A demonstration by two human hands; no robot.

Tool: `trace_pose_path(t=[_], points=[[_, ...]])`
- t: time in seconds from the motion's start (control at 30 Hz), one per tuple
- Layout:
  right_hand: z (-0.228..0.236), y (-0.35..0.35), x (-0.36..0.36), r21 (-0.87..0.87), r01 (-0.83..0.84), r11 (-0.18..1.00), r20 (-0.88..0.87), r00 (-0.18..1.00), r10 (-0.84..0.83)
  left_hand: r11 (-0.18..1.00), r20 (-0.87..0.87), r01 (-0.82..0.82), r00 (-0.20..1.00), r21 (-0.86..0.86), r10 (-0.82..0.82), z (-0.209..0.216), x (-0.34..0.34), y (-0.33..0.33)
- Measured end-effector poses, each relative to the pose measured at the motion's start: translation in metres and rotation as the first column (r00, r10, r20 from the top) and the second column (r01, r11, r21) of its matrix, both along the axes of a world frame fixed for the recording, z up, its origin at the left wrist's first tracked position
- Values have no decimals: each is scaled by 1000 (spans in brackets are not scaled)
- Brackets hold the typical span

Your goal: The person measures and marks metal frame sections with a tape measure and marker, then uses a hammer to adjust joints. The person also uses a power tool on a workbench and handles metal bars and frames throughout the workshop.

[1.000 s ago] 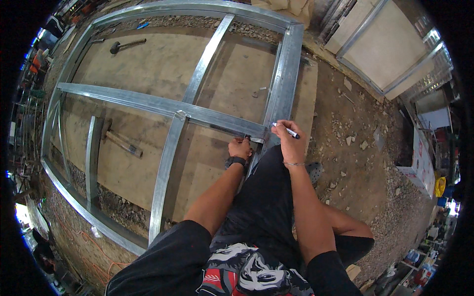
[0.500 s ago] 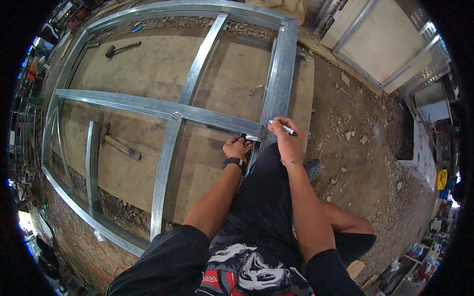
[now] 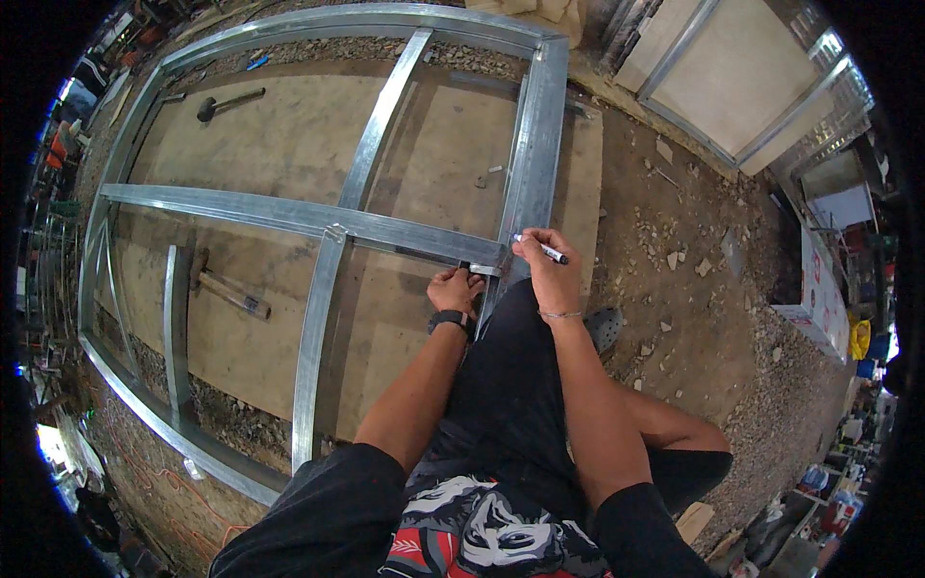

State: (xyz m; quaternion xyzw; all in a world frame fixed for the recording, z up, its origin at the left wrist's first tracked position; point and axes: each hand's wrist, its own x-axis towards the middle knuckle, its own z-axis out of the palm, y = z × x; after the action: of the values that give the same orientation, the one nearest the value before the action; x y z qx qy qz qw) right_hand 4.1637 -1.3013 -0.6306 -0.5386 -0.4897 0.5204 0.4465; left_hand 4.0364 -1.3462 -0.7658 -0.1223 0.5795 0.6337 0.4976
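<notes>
My right hand [image 3: 549,275] grips a white marker pen [image 3: 553,252] with a dark end. The pen's other end is at the wide metal side rail [image 3: 537,144] of a large frame. My left hand [image 3: 455,292] is closed beside the joint where a metal crossbar [image 3: 405,231] meets that rail. Its fingers pinch at a small dark piece beside a short pale metal piece [image 3: 485,271]; what exactly they hold is hidden. A dark watch [image 3: 449,319] is on my left wrist.
Inside the frame lie a mallet [image 3: 226,102], a wooden-handled hammer [image 3: 231,292] and an upright metal stud [image 3: 176,332], over a plywood sheet [image 3: 279,125]. Stones litter the dirt floor [image 3: 674,318] to the right. A framed panel [image 3: 727,82] and a white box [image 3: 814,294] stand beyond.
The whole view has shifted slightly. Both hands stay at the joint, the right one still holding the marker pen against the rail.
</notes>
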Motion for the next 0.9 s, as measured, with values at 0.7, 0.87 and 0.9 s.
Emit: trace_pose_path(t=[0.7,0.87,0.9], points=[[-3,0,-3,1,9,1000,-38,999,-9,999,-77,47,996,-1,-47,-17,0,-1],[-3,0,2,15,4,1000,-31,1000,-4,1000,6,2,1000,4,-2,-8,6,1],[-2,-1,1,23,3,1000,-26,1000,-2,1000,-1,4,1000,10,-4,-6,6,1]])
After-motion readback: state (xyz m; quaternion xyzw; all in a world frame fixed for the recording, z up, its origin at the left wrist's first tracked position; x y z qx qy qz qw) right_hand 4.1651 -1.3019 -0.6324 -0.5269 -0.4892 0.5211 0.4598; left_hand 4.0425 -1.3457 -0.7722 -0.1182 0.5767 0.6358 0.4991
